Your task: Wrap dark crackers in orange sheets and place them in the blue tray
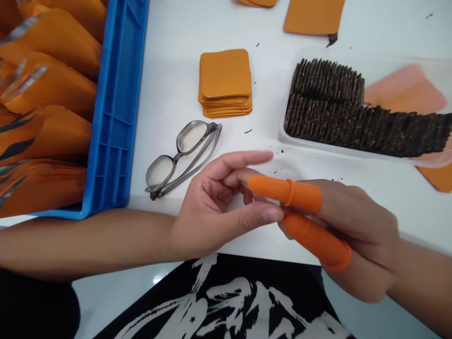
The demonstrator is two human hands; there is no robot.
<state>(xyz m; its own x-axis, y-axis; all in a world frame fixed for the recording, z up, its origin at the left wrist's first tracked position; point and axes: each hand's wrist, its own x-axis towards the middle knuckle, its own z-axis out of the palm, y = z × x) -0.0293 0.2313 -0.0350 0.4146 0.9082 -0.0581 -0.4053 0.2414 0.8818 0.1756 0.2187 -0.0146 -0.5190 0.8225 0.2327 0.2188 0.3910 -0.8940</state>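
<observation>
My left hand (222,202) is over the front of the white table, palm inward, index finger stretched out, thumb extended, the other fingers partly curled. No object shows in it. My right hand (360,221) meets it from the right. Orange finger cots cover its index finger (303,194) and thumb (318,242), both stretched out and apart. The covered index fingertip overlaps the curled left fingers, and my left thumb tip lies by the right thumb's cot. The remaining right fingers are mostly hidden. Grey-framed glasses (175,159) lie just beyond my left hand.
A blue crate (116,117) with orange pouches (52,84) stands at left. Square orange packets (226,75) are stacked beyond the glasses. A clear plastic tub (287,134) of dark, thin pieces (335,113) is at right. Dark crumbs and more orange packets (314,16) lie around.
</observation>
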